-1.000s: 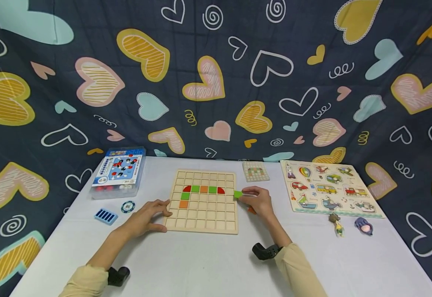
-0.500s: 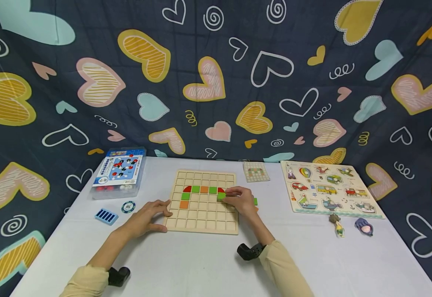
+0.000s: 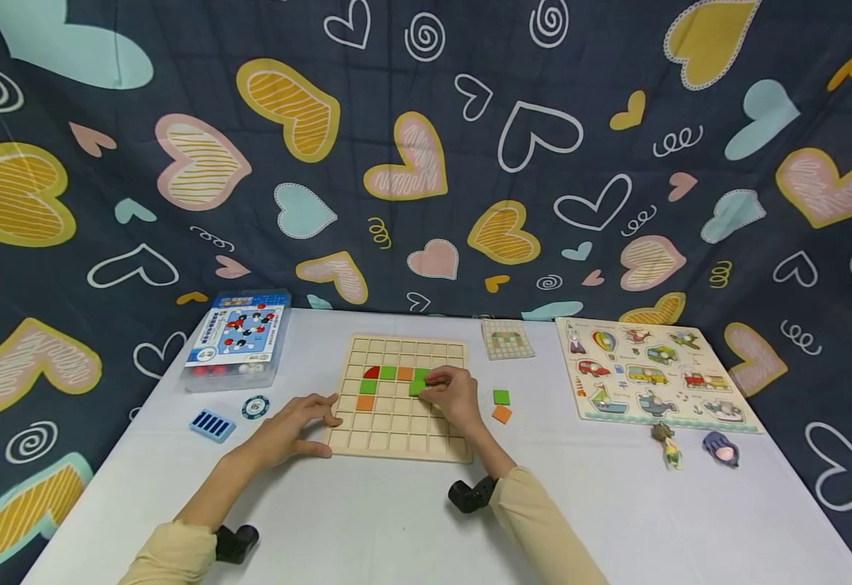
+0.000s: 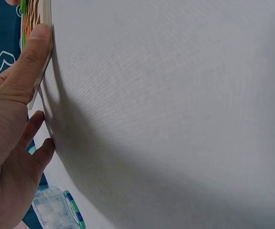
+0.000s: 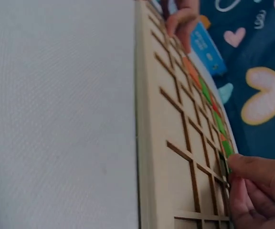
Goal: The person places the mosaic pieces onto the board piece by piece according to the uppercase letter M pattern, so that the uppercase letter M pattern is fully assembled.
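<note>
A wooden grid board [image 3: 389,441] lies flat before me, with red, green and orange tiles set in an arch of cells. Between thumb and fingers my right hand [image 3: 457,398] pinches a green square tile [image 3: 417,388], held over the board just below the arch's top row. That hand hides the arch's right corner. My left hand [image 3: 290,426] rests at the board's left edge, fingers loosely extended; in the left wrist view its thumb [image 4: 32,52] lies against the board's side. A loose green tile [image 3: 502,397] and an orange tile [image 3: 502,414] sit right of the board.
A pattern card [image 3: 508,339] lies behind the board. To the right are a picture puzzle [image 3: 653,374], a small figurine [image 3: 667,447] and a purple toy [image 3: 722,448]. At left stand a plastic box [image 3: 236,337], a round chip [image 3: 255,407] and a blue slotted block [image 3: 212,425].
My right hand has carried the green tile leftward from beyond the board's right edge to over its cells. The loose tiles at the right have come into full view. My left hand stays put.
</note>
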Action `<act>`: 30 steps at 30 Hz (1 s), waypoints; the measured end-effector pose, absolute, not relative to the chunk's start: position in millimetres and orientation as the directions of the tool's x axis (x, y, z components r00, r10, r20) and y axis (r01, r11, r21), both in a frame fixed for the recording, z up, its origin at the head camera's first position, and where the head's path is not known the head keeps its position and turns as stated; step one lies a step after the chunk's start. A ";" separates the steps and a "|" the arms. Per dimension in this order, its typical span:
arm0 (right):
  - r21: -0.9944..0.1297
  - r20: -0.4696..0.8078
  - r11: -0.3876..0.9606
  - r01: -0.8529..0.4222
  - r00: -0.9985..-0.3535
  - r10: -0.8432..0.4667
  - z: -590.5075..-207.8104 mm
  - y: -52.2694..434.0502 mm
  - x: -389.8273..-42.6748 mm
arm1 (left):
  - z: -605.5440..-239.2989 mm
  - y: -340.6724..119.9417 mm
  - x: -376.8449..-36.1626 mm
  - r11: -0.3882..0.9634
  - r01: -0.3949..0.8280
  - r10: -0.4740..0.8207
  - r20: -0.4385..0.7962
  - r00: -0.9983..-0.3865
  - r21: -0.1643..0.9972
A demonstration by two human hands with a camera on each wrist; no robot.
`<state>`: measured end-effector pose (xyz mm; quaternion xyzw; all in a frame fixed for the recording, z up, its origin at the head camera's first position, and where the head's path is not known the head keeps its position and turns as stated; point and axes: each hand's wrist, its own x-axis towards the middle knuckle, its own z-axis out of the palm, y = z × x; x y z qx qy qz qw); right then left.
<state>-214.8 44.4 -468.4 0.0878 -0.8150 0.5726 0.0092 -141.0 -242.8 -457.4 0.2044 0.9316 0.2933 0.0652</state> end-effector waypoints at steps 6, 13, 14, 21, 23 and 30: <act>-0.875 0.203 0.414 -0.252 -0.966 -0.159 -470.9 39.4 -216.9 | -460.0 -244.0 -142.3 0.747 0.332 0.415 -0.013 -0.910 0.576; -0.873 0.210 0.407 -0.269 -0.960 -0.184 -472.4 36.0 -218.1 | -460.2 -245.0 -143.0 0.746 0.328 0.415 -0.018 -0.910 0.580; -0.873 0.211 0.405 -0.271 -0.960 -0.187 -472.4 35.3 -218.2 | -459.8 -244.8 -142.8 0.745 0.326 0.413 -0.018 -0.911 0.582; -0.879 0.215 0.387 -0.278 -0.956 -0.200 -472.8 30.5 -218.5 | -457.7 -243.7 -141.8 0.742 0.339 0.420 -0.007 -0.908 0.579; -0.887 0.206 0.375 -0.269 -0.958 -0.200 -472.9 29.5 -218.4 | -457.0 -243.1 -141.5 0.741 0.335 0.418 -0.008 -0.909 0.581; -0.907 0.183 0.341 -0.249 -0.960 -0.213 -471.0 27.3 -217.7 | -456.2 -243.4 -141.6 0.740 0.338 0.420 -0.007 -0.907 0.582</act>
